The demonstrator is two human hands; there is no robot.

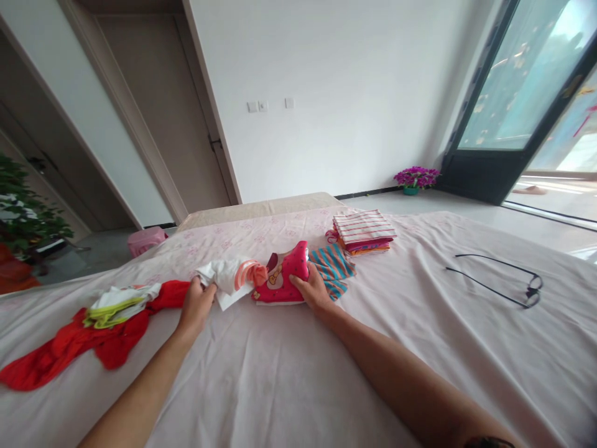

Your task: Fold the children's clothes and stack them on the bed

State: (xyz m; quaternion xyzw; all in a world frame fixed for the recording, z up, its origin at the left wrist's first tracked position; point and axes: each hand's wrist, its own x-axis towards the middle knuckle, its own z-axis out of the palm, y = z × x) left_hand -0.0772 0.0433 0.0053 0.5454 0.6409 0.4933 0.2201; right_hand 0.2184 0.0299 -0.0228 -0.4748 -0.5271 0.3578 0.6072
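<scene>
My left hand (198,305) is closed on the edge of a white garment with orange stripes (228,277), which lies bunched on the sheet. Its orange end touches a pink dotted garment with a cartoon print (280,283). My right hand (311,287) pinches the right side of that pink garment, with the thumb on top and the cloth lifted into a fold. Partly behind this hand lies a blue and brown striped garment (333,267). Left of my left hand are red clothes (121,339) with a white and yellow-green piece (114,311) on top.
A folded stack of clothes (364,230), striped white on top, sits at the back of the bed sheet (261,386). Eyeglasses (529,292) lie unfolded on the right. Beyond the bed are a pink stool (145,241) and a pot of purple flowers (416,177).
</scene>
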